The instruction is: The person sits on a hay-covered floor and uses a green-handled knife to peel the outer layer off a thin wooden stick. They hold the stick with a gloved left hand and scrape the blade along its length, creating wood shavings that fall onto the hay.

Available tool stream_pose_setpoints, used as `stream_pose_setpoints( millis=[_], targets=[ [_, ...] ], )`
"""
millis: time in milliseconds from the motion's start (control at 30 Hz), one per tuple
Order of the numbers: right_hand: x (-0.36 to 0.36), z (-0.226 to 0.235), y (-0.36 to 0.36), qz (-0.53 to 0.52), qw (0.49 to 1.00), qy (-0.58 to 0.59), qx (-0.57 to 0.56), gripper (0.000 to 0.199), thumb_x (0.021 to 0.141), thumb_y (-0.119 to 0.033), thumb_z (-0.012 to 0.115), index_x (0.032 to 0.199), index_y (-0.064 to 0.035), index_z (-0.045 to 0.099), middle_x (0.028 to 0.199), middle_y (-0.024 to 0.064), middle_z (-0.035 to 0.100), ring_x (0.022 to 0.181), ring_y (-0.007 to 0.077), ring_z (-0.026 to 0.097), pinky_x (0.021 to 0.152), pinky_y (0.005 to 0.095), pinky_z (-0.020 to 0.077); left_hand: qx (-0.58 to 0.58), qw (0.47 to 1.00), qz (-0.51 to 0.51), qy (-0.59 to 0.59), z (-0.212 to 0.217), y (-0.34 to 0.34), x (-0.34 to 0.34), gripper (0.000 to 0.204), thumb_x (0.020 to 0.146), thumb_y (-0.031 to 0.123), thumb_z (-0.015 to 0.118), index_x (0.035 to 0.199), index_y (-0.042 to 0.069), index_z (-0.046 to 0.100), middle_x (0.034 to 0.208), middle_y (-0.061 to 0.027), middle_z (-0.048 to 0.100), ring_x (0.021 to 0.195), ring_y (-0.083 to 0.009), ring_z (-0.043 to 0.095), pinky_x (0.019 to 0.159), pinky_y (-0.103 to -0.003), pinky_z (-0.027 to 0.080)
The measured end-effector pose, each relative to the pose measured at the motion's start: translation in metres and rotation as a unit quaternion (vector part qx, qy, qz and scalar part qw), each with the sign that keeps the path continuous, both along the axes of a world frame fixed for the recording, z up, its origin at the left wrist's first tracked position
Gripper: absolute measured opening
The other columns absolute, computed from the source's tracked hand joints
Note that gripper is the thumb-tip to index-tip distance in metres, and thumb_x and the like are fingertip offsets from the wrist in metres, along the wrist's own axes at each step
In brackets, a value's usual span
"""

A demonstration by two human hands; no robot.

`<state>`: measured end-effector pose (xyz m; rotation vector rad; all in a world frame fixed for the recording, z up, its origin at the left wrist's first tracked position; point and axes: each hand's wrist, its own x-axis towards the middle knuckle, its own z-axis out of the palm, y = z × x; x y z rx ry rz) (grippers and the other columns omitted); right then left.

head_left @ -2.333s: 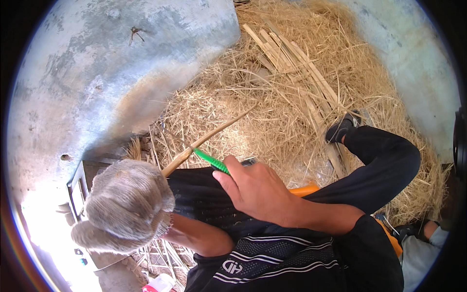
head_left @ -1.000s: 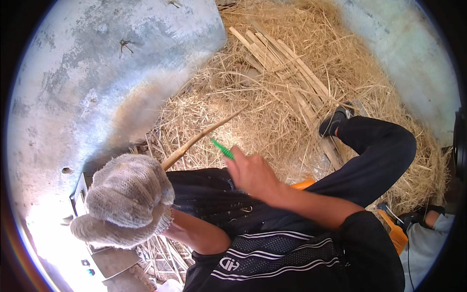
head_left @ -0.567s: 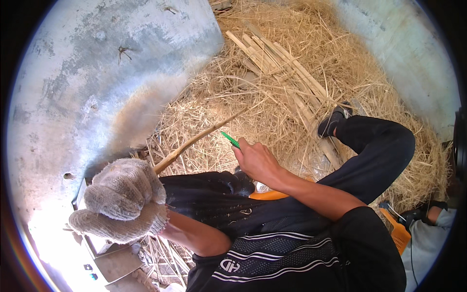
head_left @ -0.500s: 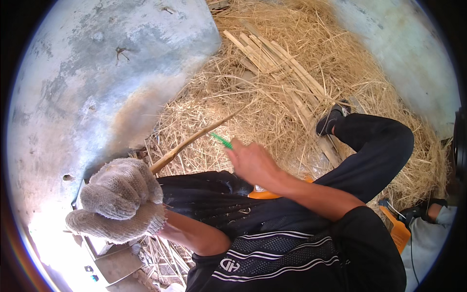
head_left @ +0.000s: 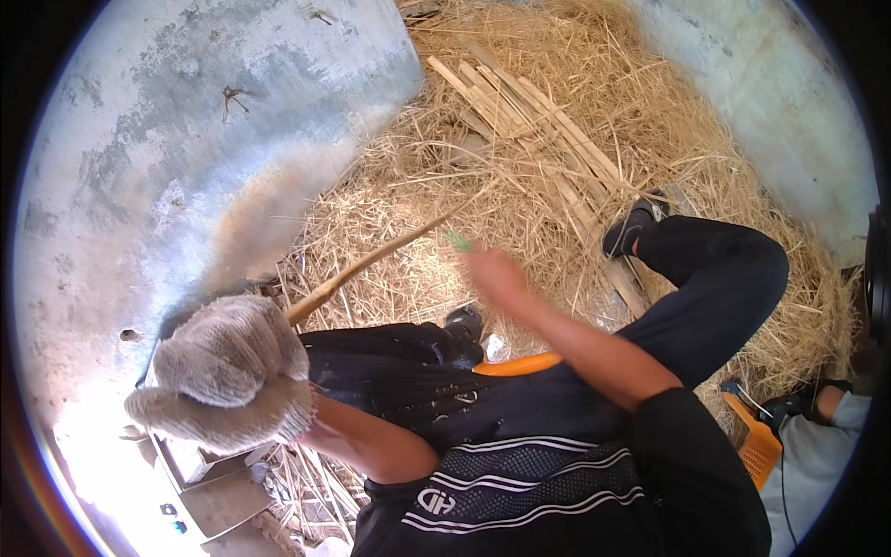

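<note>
My left hand (head_left: 227,371), in a grey knitted work glove, is closed in a fist around the thick end of a long wooden stick (head_left: 357,267). From the fist the stick slants up and away to the right, thinning to a tip over the straw. My bare right hand (head_left: 499,278) is blurred, its fingers wrapped round a slim green object (head_left: 457,241) whose end pokes out toward the stick's tip. What kind of thing it is cannot be made out. A small gap separates it from the stick.
Loose straw (head_left: 575,56) covers the ground, with a bundle of flat wooden strips (head_left: 529,116) on it. A pale wall (head_left: 186,121) curves along the left. I sit on an orange seat (head_left: 520,364). Behind at right are an orange chair (head_left: 759,450) and another person's leg (head_left: 817,464).
My right hand has moved away from me and a little to the right with the green object, off the stick's middle toward its tip. The left hand and the stick stay nearly still.
</note>
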<state>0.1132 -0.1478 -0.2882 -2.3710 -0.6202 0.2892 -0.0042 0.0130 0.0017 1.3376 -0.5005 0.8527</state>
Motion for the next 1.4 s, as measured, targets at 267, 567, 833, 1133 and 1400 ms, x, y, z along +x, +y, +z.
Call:
stream_pose_setpoints(
  millis=[267,567,833,1133,1400],
  targets=[
    [0.016,0.076,-0.035,0.073,0.985,0.020,-0.158,0.033,0.097,-0.026,0.048,0.093,0.0008,0.067,0.079,0.0194,0.068,0.072,0.0377,0.068,0.065,0.0481,0.0544,-0.037,0.997,0.072,-0.004,-0.003,0.003,0.005,0.058,0.102,0.052,0.035,0.056,0.017,0.041,0.040,0.0020,0.031,0.028,-0.0083,0.027,0.022,-0.024,0.028],
    [-0.055,0.171,-0.006,0.139,0.981,0.023,0.135,0.033,0.098,-0.029,0.050,0.097,0.0031,0.057,0.054,0.0217,0.057,0.050,0.0433,0.058,0.050,0.0508,0.0474,-0.008,0.998,0.015,0.055,-0.002,0.015,-0.005,0.065,0.098,0.061,0.032,0.059,0.010,0.047,0.046,-0.0028,0.039,0.034,-0.0162,0.039,0.031,-0.031,0.040],
    [-0.070,0.193,-0.004,0.156,0.974,0.037,0.159,0.028,0.096,-0.025,0.053,0.103,0.0019,0.052,0.054,0.0203,0.058,0.052,0.0422,0.062,0.049,0.0504,0.0504,0.114,0.993,-0.034,0.012,-0.005,0.005,0.001,0.061,0.103,0.050,0.027,0.056,0.015,0.043,0.041,0.0024,0.034,0.028,-0.0087,0.034,0.024,-0.024,0.036],
    [-0.047,0.099,0.001,0.130,0.982,-0.136,0.029,0.022,0.095,-0.020,0.056,0.094,0.0023,0.055,0.049,0.0186,0.052,0.045,0.0389,0.057,0.044,0.0465,0.0458,0.057,0.997,-0.026,-0.043,-0.008,0.009,0.008,0.064,0.103,0.052,0.025,0.052,0.016,0.037,0.040,0.0024,0.033,0.028,-0.0089,0.034,0.023,-0.024,0.036],
    [-0.061,0.150,-0.006,0.096,0.978,-0.011,0.185,0.027,0.097,-0.022,0.054,0.096,0.0046,0.054,0.050,0.0207,0.053,0.044,0.0399,0.056,0.043,0.0477,0.0429,0.062,0.995,-0.065,-0.053,-0.008,0.007,0.009,0.071,0.101,0.057,0.023,0.053,0.009,0.041,0.041,-0.0007,0.038,0.028,-0.0157,0.039,0.025,-0.030,0.040]
  ],
)
